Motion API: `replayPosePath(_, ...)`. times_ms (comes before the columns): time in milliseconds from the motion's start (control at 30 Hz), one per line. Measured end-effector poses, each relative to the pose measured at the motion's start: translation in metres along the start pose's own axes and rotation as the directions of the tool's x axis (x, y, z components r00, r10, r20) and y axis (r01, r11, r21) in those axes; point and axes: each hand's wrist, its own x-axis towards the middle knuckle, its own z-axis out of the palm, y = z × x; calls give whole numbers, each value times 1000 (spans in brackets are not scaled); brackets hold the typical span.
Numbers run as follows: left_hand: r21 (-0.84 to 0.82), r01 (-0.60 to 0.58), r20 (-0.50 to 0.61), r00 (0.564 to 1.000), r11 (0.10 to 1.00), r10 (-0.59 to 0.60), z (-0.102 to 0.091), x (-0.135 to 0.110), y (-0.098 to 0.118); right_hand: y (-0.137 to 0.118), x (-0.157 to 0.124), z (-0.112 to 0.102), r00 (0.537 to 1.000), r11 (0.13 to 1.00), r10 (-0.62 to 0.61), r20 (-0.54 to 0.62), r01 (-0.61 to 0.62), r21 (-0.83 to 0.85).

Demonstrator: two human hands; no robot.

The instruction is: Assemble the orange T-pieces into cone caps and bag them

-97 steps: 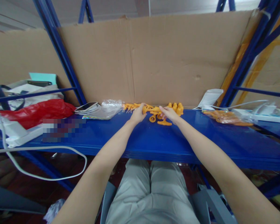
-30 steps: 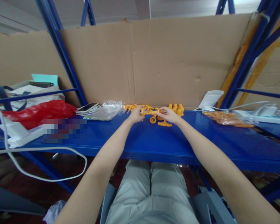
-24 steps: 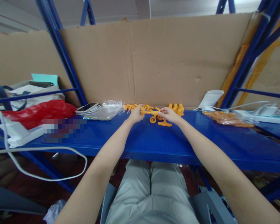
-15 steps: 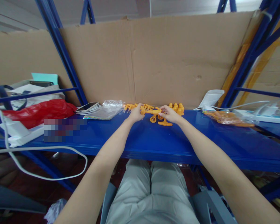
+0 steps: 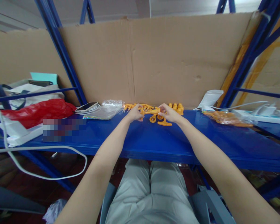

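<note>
The person, seated at a blue bench (image 5: 154,141), has both hands above the middle of its back edge. The left hand (image 5: 135,113) has its fingers bent around the upright left end of an orange tool (image 5: 151,111); the right hand (image 5: 168,113) pinches the tool's other end between thumb and fingers. The tool lies roughly level between the hands, parallel to the bench's back edge; whether it is one piece or two joined parts cannot be made out. Just in front of it, toward the front edge, are a round orange cup (image 5: 152,119), its hollow facing the viewer, and a T-shaped orange handle (image 5: 164,123) lying flat. Upright orange caps (image 5: 179,109) stand grouped at the back edge, just beyond the right hand. Along the same edge, behind and beside the left hand, lies a heap of orange handles (image 5: 128,106), some with metal spirals. Farther along the back edge, toward the bench's left end, are a clear plastic bag (image 5: 107,113) and a phone (image 5: 90,106). Near the right end lies a clear packet of orange pieces (image 5: 227,119). A cardboard panel (image 5: 165,62) rises behind the back edge.
</note>
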Motion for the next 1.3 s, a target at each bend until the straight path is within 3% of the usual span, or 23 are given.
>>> replayPosePath(200,225,-206,-114,965,952,236,3,7,-9,7,1,3,1000,998,23,-14,-22,57)
replayPosePath(367,297,-347,-159,900,889,405,6,8,-13,5,2,3,977,972,195,-80,-182,152)
replayPosePath(500,381,-380,-187,861,843,473,8,7,-12,-3,0,-1,956,930,292,42,-294,221)
replayPosePath(600,422,-380,-197,848,823,492,9,5,-10,-7,-2,-2,947,919,315,69,-322,229)
replayPosePath(767,431,-372,-181,857,822,483,10,4,-7,-5,-2,0,951,931,307,29,-306,196)
replayPosePath(933,394,-325,-144,902,859,408,8,4,-6,0,2,5,972,967,234,-32,-229,114)
replayPosePath(1100,306,-151,-63,982,940,178,5,5,-5,-2,1,4,994,992,105,-15,-106,-71)
replayPosePath(1167,256,-82,-41,995,963,96,5,4,-5,-4,0,3,999,987,43,6,-41,-158)
replayPosePath(1300,193,-40,-34,998,980,47,5,3,-3,-7,-1,2,999,956,-43,33,51,-289)
